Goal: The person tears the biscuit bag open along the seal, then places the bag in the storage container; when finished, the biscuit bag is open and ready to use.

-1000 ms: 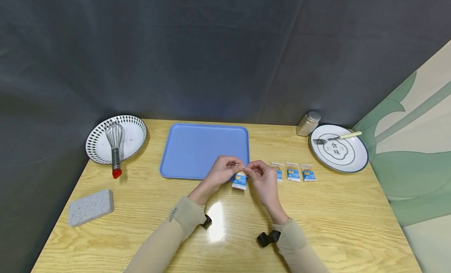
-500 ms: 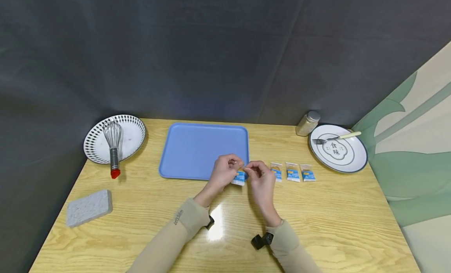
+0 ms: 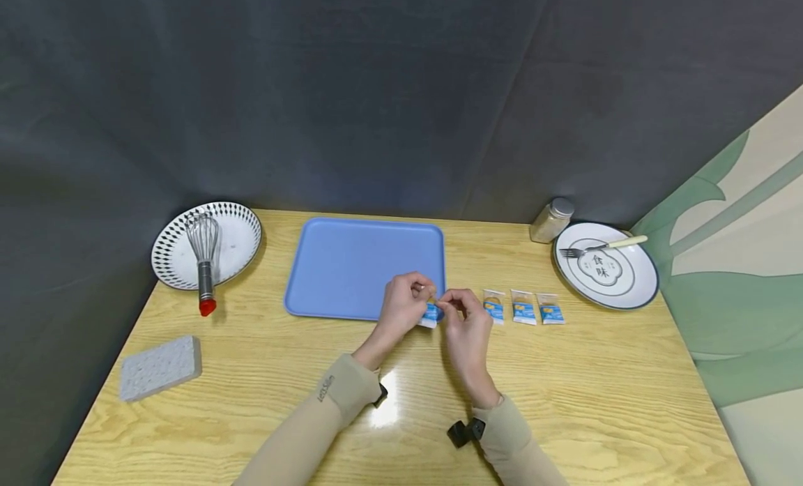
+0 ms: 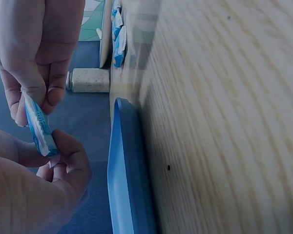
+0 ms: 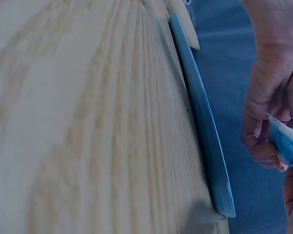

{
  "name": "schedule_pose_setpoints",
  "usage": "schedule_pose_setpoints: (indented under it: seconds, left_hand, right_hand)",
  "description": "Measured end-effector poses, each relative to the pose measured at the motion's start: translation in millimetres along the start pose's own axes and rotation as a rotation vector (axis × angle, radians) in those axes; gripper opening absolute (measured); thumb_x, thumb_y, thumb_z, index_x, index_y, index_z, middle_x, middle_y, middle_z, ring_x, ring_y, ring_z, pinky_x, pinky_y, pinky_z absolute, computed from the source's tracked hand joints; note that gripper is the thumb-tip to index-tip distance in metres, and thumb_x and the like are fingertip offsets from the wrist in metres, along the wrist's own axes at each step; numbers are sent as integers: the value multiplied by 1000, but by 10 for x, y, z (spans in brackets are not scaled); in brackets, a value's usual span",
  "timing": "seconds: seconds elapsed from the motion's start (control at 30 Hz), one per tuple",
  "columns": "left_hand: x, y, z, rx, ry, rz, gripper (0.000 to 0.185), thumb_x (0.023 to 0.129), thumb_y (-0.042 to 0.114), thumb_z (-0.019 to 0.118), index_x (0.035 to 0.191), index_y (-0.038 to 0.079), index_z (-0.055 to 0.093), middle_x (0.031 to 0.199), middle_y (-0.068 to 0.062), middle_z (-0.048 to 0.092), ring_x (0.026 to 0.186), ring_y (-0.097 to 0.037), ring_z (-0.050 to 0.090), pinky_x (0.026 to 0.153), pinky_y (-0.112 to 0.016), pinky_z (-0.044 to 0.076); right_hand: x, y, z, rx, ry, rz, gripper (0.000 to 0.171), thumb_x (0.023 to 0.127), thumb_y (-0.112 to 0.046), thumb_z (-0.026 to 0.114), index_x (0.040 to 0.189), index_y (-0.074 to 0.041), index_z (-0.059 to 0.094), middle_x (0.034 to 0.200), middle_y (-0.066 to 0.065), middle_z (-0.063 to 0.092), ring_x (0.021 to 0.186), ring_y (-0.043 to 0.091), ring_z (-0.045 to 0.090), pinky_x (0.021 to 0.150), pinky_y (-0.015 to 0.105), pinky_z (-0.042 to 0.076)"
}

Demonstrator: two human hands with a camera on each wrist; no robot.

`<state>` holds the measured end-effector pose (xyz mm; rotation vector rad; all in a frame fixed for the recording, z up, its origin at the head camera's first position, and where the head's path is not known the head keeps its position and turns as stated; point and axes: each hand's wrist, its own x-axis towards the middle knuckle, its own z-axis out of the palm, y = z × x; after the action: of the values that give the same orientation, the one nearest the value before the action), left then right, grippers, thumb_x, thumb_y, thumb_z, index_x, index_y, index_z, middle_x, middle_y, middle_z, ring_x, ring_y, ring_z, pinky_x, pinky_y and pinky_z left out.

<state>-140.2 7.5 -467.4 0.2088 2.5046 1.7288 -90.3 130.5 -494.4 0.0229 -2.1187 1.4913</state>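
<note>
A small blue-and-white snack packet (image 3: 429, 314) is held between both hands above the near right corner of the blue tray (image 3: 366, 266). My left hand (image 3: 403, 306) pinches one edge of it between thumb and finger. On the other side, my right hand (image 3: 470, 332) pinches its edge too. The left wrist view shows the packet (image 4: 39, 129) stretched between the fingertips of the two hands, apart from the table. Part of it is covered by fingers in the right wrist view. I cannot tell whether its wrapper is torn.
Three similar packets (image 3: 523, 308) lie in a row right of my right hand. Beyond them are a shaker jar (image 3: 551, 221) and a plate (image 3: 636, 280) bearing a fork (image 3: 624, 241). At left are a patterned plate (image 3: 241, 245) with a whisk (image 3: 205, 280), and a grey sponge-like block (image 3: 160, 369).
The held packet's lower edge has shifted slightly up, and less of its face shows in the head view. My left forearm has moved slightly right. Both hands keep pinching the packet.
</note>
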Motion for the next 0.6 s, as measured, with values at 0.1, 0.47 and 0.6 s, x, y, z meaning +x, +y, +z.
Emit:
schedule_pose_setpoints:
  seconds: [0.1, 0.47, 0.6]
  left_hand:
    - [4, 10, 11, 5, 7, -9, 8, 100, 4, 74, 97, 1, 80, 87, -6, 75, 78, -14, 66, 73, -31, 54]
    - [20, -50, 20, -9, 25, -15, 9, 99, 1, 73, 96, -1, 80, 85, -8, 75, 76, -16, 65, 68, -28, 52]
    - [27, -54, 12, -16, 15, -23, 11, 101, 0, 70, 99, -2, 80, 86, -9, 75, 75, -17, 65, 64, -27, 50]
  right_hand:
    - [-8, -12, -9, -20, 4, -16, 15, 88, 20, 75, 89, 5, 74, 89, 14, 73, 81, 22, 66, 77, 16, 52]
    - [-95, -60, -14, -23, -35, -45, 16, 89, 18, 76, 89, 2, 74, 89, 12, 73, 78, 22, 65, 72, 17, 49]
    - [-111, -56, -5, -6, -29, -43, 14, 90, 16, 76, 88, 2, 73, 87, 11, 73, 78, 20, 64, 72, 15, 50]
